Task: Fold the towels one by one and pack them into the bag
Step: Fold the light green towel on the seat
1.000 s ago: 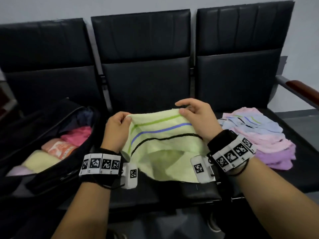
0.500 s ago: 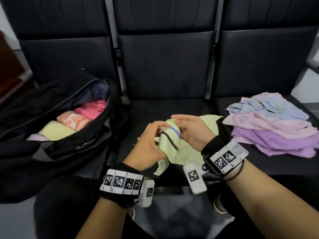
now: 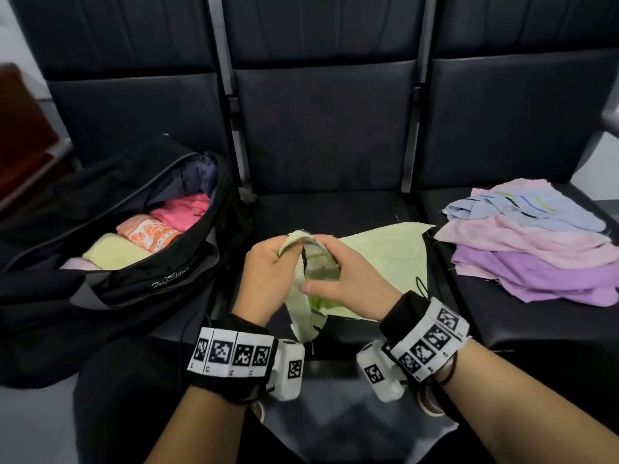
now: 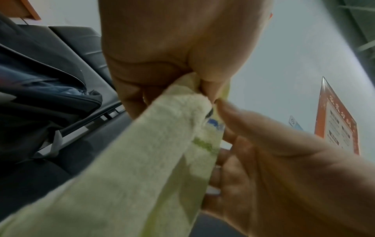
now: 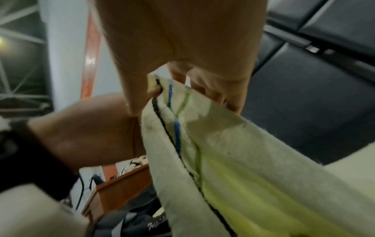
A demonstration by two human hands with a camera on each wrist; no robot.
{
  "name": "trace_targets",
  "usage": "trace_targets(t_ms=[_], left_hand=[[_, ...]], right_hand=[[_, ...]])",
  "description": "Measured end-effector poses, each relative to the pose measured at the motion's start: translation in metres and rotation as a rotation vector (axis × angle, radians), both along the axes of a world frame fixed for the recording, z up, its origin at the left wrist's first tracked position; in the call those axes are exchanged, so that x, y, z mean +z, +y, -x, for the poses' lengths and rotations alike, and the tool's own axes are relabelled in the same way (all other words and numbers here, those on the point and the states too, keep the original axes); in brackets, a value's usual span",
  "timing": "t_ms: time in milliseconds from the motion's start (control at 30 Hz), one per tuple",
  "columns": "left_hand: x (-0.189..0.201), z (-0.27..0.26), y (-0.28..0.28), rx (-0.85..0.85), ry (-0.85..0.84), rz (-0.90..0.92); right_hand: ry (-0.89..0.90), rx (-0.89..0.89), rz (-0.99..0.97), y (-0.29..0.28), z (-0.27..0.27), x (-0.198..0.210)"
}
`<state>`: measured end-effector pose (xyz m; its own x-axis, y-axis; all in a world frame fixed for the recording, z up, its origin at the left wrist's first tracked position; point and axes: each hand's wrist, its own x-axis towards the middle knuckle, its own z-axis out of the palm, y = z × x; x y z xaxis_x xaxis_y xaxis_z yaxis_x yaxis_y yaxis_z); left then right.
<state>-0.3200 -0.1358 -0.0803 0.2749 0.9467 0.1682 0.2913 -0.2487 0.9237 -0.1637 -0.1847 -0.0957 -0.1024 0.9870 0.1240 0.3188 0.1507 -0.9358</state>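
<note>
Head view: left hand (image 3: 264,279) and right hand (image 3: 348,279) both pinch the green towel (image 3: 385,256). Match the corners, then press it flat on the seat (image 3: 335,212).

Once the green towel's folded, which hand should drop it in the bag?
Left, probably. The left hand is nearer the open bag, which lies on its side; the right hand would have to cross over.

Row of black padded seats (image 3: 321,135) with metal dividers (image 3: 223,61), pale wall (image 4: 294,56), orange poster (image 4: 336,121).

Pale-green towel (image 3: 385,252) — bunched, half-draped
</note>
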Motion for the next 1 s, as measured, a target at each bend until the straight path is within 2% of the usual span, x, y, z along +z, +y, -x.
trace_targets(t_ms=[100, 233, 400, 500, 567, 667, 800, 900, 1000], left_hand=[[0.002, 0.003, -0.002, -0.017, 0.025, -0.001], [0.000, 0.014, 0.002, 0.020, 0.028, -0.085], [0.007, 0.014, -0.001, -0.148, 0.113, -0.201], [0.015, 0.015, 0.005, -0.151, 0.130, -0.300], [0.022, 0.019, 0.009, -0.109, 0.060, -0.344], [0.031, 0.032, 0.016, 0.022, -0.152, -0.302], [0.039, 0.064, 0.031, 0.328, -0.412, -0.262], [0.037, 0.089, 0.047, 0.519, -0.410, -0.239], [0.021, 0.091, 0.052, 0.495, -0.274, -0.139]], right_hand=[[-0.137, -0.129, -0.146, 0.002, 0.006, -0.001], [-0.116, -0.251, -0.204, 0.007, -0.004, -0.001], [-0.172, -0.205, -0.244, 0.010, -0.007, 0.002], [-0.215, -0.193, -0.240, 0.009, -0.015, 0.000], [-0.289, -0.153, -0.237, 0.009, -0.023, -0.006], [-0.381, -0.114, -0.232, 0.007, -0.036, -0.020], [-0.477, -0.238, -0.207, 0.010, -0.074, -0.033], [-0.473, -0.443, -0.166, 0.013, -0.099, -0.031], [-0.333, -0.479, -0.172, 0.015, -0.097, -0.025]])
